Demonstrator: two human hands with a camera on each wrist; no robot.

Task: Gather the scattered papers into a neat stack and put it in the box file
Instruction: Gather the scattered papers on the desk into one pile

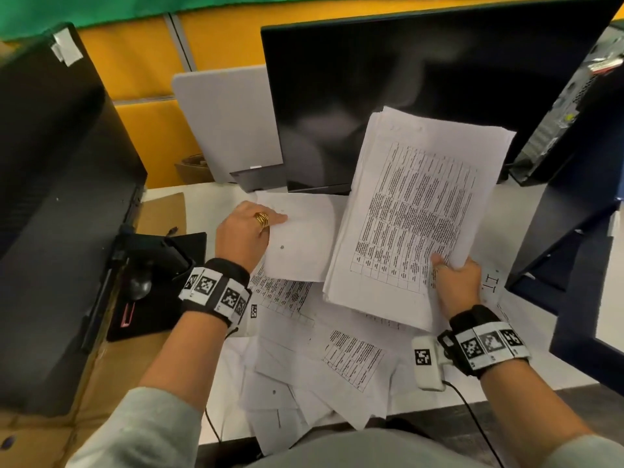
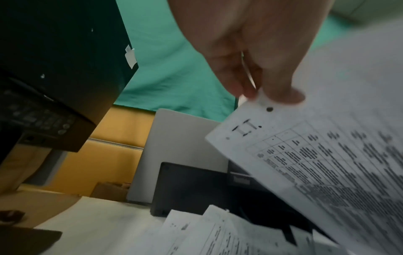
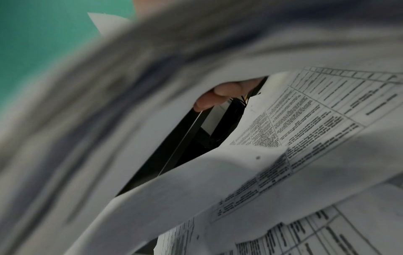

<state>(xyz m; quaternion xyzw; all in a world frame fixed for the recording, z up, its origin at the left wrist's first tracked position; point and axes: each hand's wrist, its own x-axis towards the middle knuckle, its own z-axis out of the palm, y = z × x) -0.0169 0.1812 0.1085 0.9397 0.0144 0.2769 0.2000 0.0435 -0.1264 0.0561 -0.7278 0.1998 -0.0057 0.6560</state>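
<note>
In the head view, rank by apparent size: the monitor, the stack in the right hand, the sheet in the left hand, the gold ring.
1. monitor
2. stack, though it is raised nearer the camera, so its look may flatter it
3. sheet, partly hidden under the stack
4. ring

I see a white desk (image 1: 209,197) with loose papers (image 1: 324,366) scattered over its middle, some hanging off the near edge. A monitor (image 1: 405,79) stands at the back, and a black stand base (image 1: 158,285) and cardboard (image 1: 162,211) lie at the left.
</note>
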